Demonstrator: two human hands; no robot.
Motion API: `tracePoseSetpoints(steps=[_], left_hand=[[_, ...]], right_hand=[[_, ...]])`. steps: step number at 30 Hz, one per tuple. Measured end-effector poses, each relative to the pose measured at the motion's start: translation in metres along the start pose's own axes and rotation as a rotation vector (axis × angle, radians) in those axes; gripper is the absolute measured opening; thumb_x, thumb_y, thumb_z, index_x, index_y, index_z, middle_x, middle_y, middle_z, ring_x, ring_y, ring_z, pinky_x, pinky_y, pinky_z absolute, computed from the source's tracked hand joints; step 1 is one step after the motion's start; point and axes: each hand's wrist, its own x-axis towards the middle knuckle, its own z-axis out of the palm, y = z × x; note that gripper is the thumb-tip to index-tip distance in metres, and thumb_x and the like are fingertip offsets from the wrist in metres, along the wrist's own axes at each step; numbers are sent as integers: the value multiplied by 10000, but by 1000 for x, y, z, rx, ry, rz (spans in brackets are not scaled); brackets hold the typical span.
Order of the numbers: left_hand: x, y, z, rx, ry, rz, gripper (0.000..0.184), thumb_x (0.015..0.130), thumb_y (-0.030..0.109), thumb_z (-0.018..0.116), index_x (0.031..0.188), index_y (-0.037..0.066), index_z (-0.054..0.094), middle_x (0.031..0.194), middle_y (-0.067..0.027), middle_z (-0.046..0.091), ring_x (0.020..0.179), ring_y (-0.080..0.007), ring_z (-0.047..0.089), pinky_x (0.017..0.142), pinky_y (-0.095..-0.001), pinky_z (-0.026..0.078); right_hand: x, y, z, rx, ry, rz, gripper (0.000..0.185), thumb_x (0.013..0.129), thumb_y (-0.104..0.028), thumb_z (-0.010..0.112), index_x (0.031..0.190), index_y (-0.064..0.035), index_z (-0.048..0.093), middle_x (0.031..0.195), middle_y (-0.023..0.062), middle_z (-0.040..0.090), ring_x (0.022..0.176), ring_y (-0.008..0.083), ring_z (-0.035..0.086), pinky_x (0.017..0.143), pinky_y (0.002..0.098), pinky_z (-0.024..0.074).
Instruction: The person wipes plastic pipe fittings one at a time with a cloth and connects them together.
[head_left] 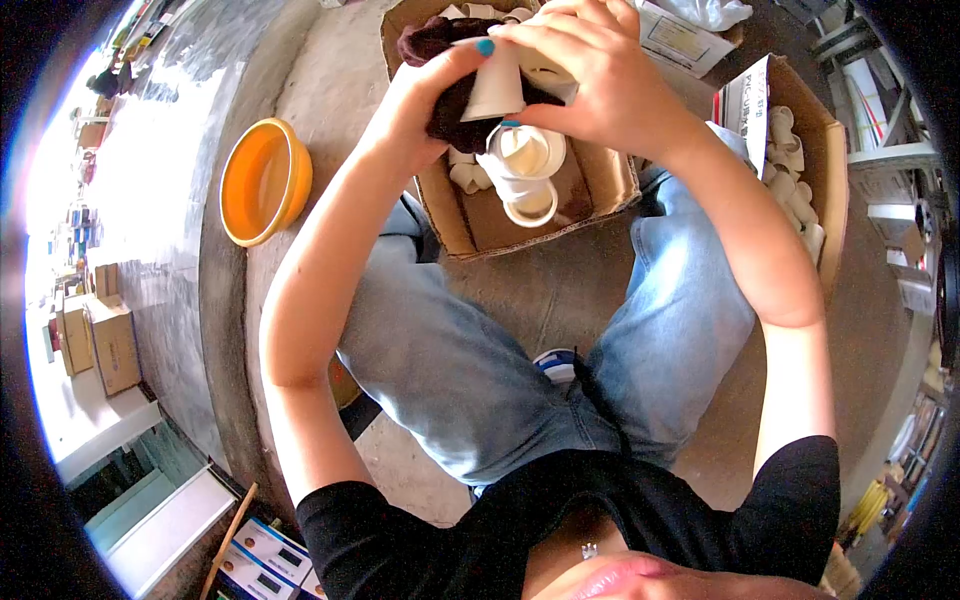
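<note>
Both hands are raised over an open cardboard box (480,240) at the top centre. My left hand (425,95) is closed around a dark cloth (455,110) and the side of a white plastic pipe fitting (495,85). From the right, my right hand (600,80) grips the same fitting, its thumb under it and its fingers over the top. Just below the hands is another white branched fitting (525,170) with round openings. More white fittings (468,176) lie in the box.
An orange basin (266,182) stands on the floor at the left. To the right is a second cardboard box (835,190) holding several white fittings (790,190). Shelving runs along the right edge. Brown cartons (112,345) and a glass-topped case (165,520) are at the left.
</note>
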Motion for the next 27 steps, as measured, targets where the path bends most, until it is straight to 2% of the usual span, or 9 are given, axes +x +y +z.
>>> tracePoseSetpoints(steps=[4, 8, 10, 14, 16, 20, 21, 26, 27], left_hand=[[5, -10, 9, 464, 106, 216, 303, 663, 91, 652, 919, 8, 513, 822, -51, 585, 737, -123, 562, 649, -272, 470], [31, -51, -20, 1057, 346, 477, 677, 531, 269, 743, 1012, -47, 386, 912, -241, 577, 882, -336, 581, 751, -383, 464], [30, -52, -18, 1028, 372, 394, 655, 530, 272, 739, 1010, -38, 419, 898, -215, 588, 860, -307, 589, 745, -372, 467], [7, -17, 4, 534, 124, 138, 252, 663, 104, 630, 886, 8, 562, 841, -61, 595, 723, -134, 582, 646, -267, 480], [3, -19, 1, 138, 10, 2, 257, 693, 120, 634, 918, 22, 559, 836, -62, 588, 736, -141, 583, 657, -272, 483], [-5, -23, 0, 15, -128, -7, 318, 768, 239, 585, 991, 21, 520, 860, -75, 581, 773, -149, 581, 683, -288, 488], [-7, -22, -4, 177, -123, -58, 544, 809, 430, 499, 1178, 37, 423, 1041, -149, 558, 939, -251, 571, 834, -387, 467], [-8, -23, 8, -102, -30, -25, 688, 779, 632, 389, 1193, 85, 427, 1076, -144, 547, 981, -270, 551, 880, -437, 435], [-11, -21, 16, -131, 20, -10, 693, 772, 643, 386, 1191, 93, 432, 1076, -141, 549, 978, -270, 553, 871, -438, 441]], right_hand=[[4, -20, -3, -87, -89, -3, 515, 558, -325, 736, 948, -38, 560, 978, 96, 547, 1007, 233, 463, 915, 466, 266], [-8, -21, 21, -159, -159, -23, 482, 537, -291, 730, 927, -67, 557, 924, 78, 563, 984, 233, 492, 933, 405, 285], [-9, -17, 29, -137, -81, -54, 385, 505, -276, 735, 780, -74, 556, 829, 81, 566, 951, 230, 513, 900, 399, 334], [-9, -19, 24, 213, -110, 130, 485, 593, -242, 724, 965, 13, 545, 895, 153, 550, 907, 303, 537, 838, 356, 427], [-10, -12, 21, 247, -85, 75, 503, 635, -200, 703, 1063, -12, 518, 1041, 159, 539, 954, 309, 539, 846, 358, 437], [-7, -3, 5, 478, -130, 89, 470, 675, -230, 699, 1057, -40, 500, 1020, 142, 549, 981, 284, 538, 834, 346, 442], [-9, 0, 7, 587, -109, 125, 474, 680, -222, 700, 1066, -42, 492, 1028, 137, 545, 998, 272, 533, 842, 344, 437], [-16, 2, 11, 1082, -29, 133, 560, 728, -251, 682, 1171, -30, 420, 1195, 96, 448, 1131, 193, 439, 978, 350, 345], [-11, 3, -2, 670, -106, 22, 608, 675, -293, 694, 1178, -61, 443, 1214, 97, 441, 1124, 212, 445, 975, 354, 348]])
